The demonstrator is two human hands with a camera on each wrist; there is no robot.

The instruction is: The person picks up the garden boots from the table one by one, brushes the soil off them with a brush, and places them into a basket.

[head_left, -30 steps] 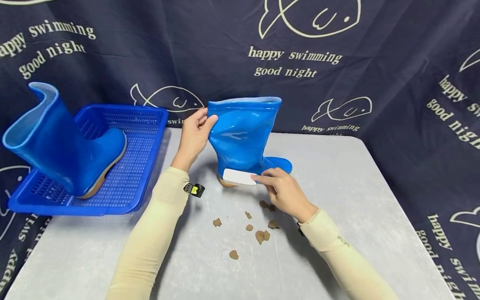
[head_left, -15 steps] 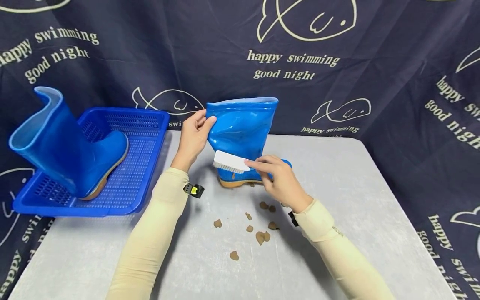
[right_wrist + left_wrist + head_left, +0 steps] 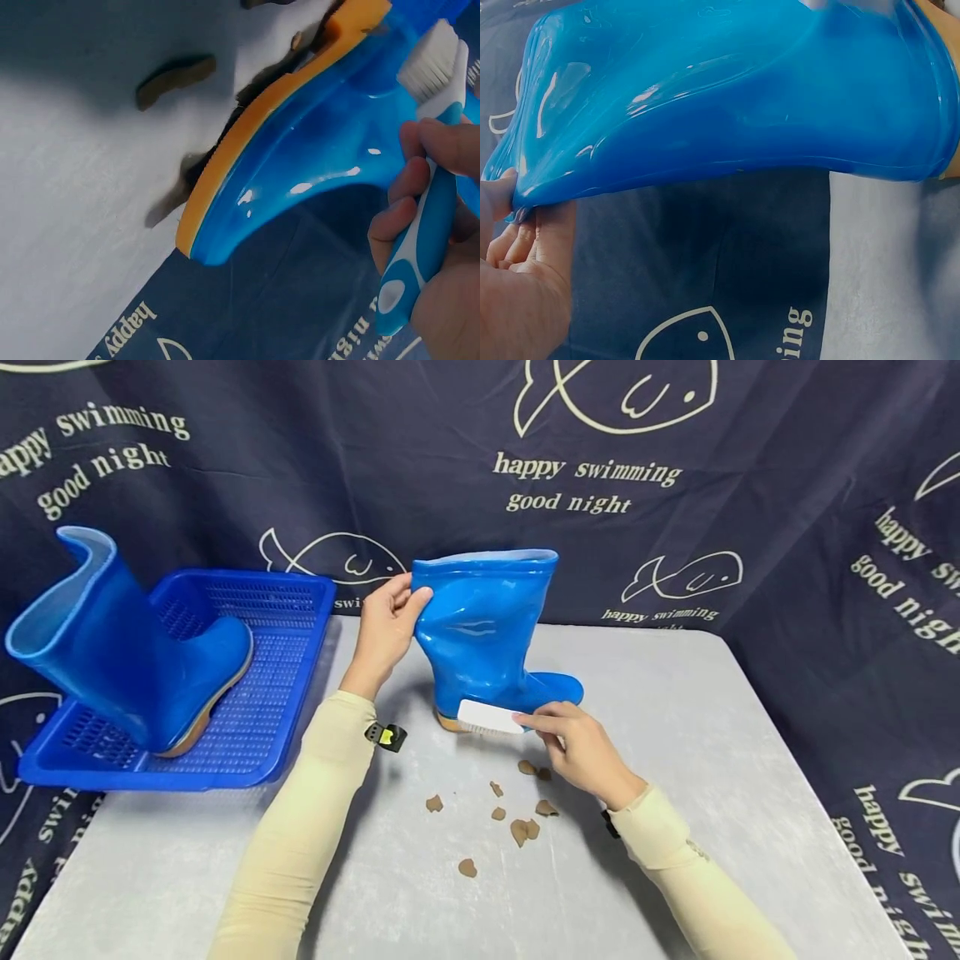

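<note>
A shiny blue rain boot (image 3: 483, 635) with a tan sole stands on the table, its toe to the right. My left hand (image 3: 387, 625) pinches the back of its top edge between thumb and fingers, as the left wrist view also shows on the boot shaft (image 3: 705, 112). Curled round a blue and white handle, my right hand (image 3: 585, 750) holds a scrubbing brush (image 3: 489, 717) low against the side of the boot, near the heel. In the right wrist view the brush's white bristles (image 3: 431, 64) face the boot; whether they touch it is unclear there.
Several brown flakes (image 3: 521, 832) of dried mud lie on the grey table (image 3: 645, 877) in front of the boot. At the left, a blue plastic basket (image 3: 300, 681) holds a second blue boot (image 3: 142, 652). A dark printed curtain (image 3: 450, 452) hangs behind the table.
The brush rose to the boot's ankle half a second ago, then came back down to the lower side, slightly right of where it was at first. The left hand keeps its hold.
</note>
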